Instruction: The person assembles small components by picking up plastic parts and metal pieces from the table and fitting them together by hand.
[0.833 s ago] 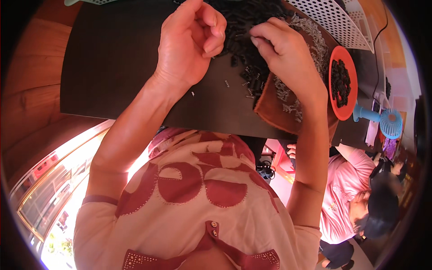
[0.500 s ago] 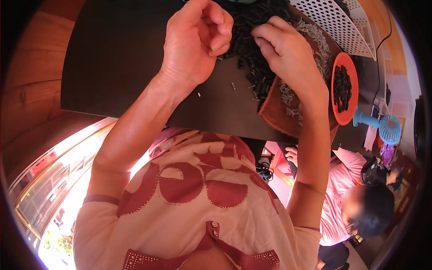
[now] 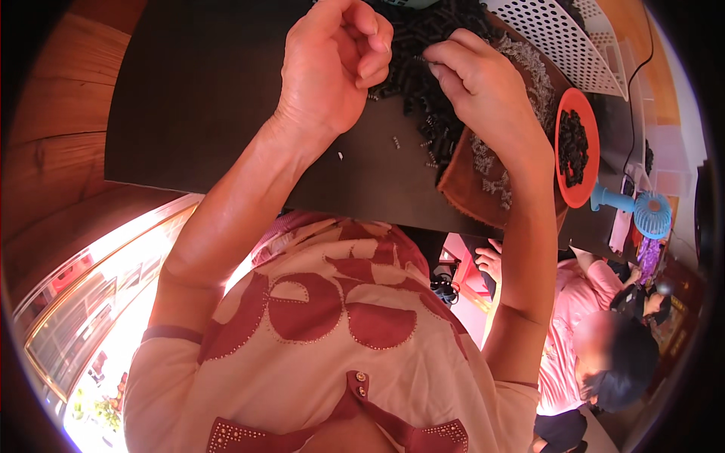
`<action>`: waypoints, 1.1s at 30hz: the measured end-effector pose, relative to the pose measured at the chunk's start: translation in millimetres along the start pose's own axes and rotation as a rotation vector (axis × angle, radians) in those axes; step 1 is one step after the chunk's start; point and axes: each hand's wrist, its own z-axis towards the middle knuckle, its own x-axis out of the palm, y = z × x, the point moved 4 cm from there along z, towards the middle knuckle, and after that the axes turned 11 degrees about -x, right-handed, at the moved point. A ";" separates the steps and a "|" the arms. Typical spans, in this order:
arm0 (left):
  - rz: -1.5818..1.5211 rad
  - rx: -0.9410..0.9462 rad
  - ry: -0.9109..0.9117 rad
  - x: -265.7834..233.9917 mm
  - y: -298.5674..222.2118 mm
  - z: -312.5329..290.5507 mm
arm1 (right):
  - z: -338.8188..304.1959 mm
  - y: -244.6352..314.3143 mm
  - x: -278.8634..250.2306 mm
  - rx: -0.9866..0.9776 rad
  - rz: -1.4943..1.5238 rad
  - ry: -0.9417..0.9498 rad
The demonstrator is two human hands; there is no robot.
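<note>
My left hand (image 3: pixel 332 72) is raised over the dark table (image 3: pixel 196 90), its fingers curled toward the palm. What they hold, if anything, is hidden. To its right, my right hand (image 3: pixel 487 87) has thumb and forefinger pinched, with the tip of a small metal spring (image 3: pixel 420 58) showing at the fingertips. Between and beyond both hands spreads a pile of short black cylindrical pieces (image 3: pixel 411 30). Beside my right forearm, many small silvery springs (image 3: pixel 540 75) are strewn on a brown cloth (image 3: pixel 462 189). A few loose springs (image 3: pixel 396 142) lie on the table nearer to me.
An orange bowl (image 3: pixel 565 192) of black pieces stands right of the cloth, next to a small blue fan (image 3: pixel 652 215). A white perforated basket (image 3: pixel 555 38) is at the far right. Lower right, another person in pink (image 3: pixel 570 332) sits close to the table.
Both hands keep nearly the same pose; the spring at my right fingertips has tilted slightly. The view has shifted a little. The person in pink has moved an arm.
</note>
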 end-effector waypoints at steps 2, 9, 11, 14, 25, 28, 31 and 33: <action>-0.008 0.038 0.012 -0.5 -1.5 -0.9 | 0.1 2.4 2.1 -0.009 0.021 0.016; -0.026 0.058 0.011 0.7 -7.4 -2.6 | 3.4 11.0 11.2 0.007 -0.068 0.099; -0.017 0.050 -0.006 0.1 -9.1 -2.2 | 1.7 8.7 11.4 0.008 -0.080 0.109; -0.070 0.018 0.095 -3.1 -9.5 0.7 | -2.4 7.8 8.2 0.009 -0.017 0.032; 0.604 -0.026 0.114 16.2 12.1 -8.1 | -25.8 34.0 -19.6 0.064 0.514 -0.498; 0.708 -0.010 0.189 22.3 15.7 -12.0 | -23.4 30.7 -15.2 0.031 0.559 -0.519; 0.749 -0.003 0.231 22.4 16.5 -12.6 | -21.5 33.8 -17.2 -0.018 0.476 -0.522; 0.693 0.019 0.272 20.5 14.9 -12.5 | -18.5 39.4 -22.6 -0.042 0.427 -0.532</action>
